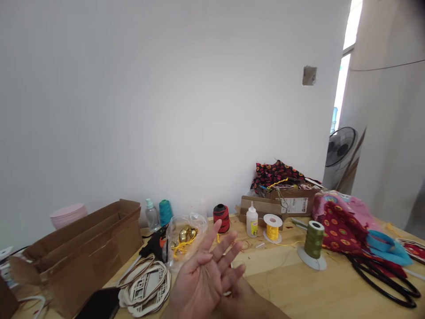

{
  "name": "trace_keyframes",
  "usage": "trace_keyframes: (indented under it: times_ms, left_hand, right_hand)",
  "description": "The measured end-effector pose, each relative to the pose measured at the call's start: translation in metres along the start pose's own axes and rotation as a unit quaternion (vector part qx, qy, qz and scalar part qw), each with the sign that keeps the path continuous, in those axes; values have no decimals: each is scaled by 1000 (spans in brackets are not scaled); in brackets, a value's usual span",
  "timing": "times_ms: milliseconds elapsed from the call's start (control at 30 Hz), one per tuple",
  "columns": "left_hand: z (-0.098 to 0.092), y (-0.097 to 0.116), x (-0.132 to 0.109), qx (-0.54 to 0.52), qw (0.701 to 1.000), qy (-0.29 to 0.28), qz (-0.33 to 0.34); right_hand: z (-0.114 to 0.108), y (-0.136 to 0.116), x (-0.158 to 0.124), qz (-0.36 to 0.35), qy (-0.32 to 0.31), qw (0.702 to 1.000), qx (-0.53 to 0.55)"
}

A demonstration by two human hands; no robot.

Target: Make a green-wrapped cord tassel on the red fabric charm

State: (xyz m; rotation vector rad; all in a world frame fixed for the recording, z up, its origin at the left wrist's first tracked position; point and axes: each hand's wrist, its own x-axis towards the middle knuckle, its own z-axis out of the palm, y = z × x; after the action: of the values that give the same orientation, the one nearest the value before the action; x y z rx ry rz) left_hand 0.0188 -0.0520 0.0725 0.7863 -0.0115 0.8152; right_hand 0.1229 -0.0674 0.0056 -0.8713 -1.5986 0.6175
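Observation:
My left hand (203, 277) is raised over the front of the table with its palm up and fingers apart, and nothing lies on the palm. My right hand (237, 294) crosses behind and below it, touching or very close to it. Its fingers are mostly hidden by the left hand. A small red bit shows between the left fingers, too covered to name. Beyond the hands stand a red and black thread cone (221, 218) and a clear plastic bag (186, 237) with gold bells and yellow cord.
On the left are an open cardboard box (89, 248), cut wooden shapes (146, 288) and a black glue gun (156, 246). To the right stand a glue bottle (252, 221), a yellow cord spool (272, 229), a green thread spool (314, 241), patterned fabric (341, 226) and black loops (381, 279).

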Motion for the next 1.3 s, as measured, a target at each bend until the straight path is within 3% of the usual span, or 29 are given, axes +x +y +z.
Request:
trace_keyframes:
  times_ms: [133,300,433,633,733,867,1000,1167,1300]
  left_hand:
    - [-11,22,10,56,995,80,28]
    - [-50,37,6,76,981,162,72]
    - [-56,21,-2,108,974,196,34]
    - [-41,-20,-5,138,976,139,-96]
    - [-40,-33,-4,137,974,151,-104]
    - [-39,-35,-3,75,975,168,-125]
    - [-41,-31,-6,37,985,104,-133]
    - [-47,-32,-9,63,988,13,-138]
    - [-46,-33,-11,124,977,-68,-161]
  right_hand:
    - [-13,-2,1,-45,-145,984,-90]
    - [-17,-10,4,-171,-148,934,-276]
    - [-21,-19,5,-185,-146,903,-359]
    - [-45,-32,21,-155,-106,942,-277]
    - [-53,-35,29,-131,-99,942,-292]
    - [-55,-39,36,-102,-110,948,-282]
    - [-54,-49,44,-117,-117,949,-267]
    - [-52,-63,59,-138,-127,953,-239]
    - [-46,-50,68,-75,-138,971,-182]
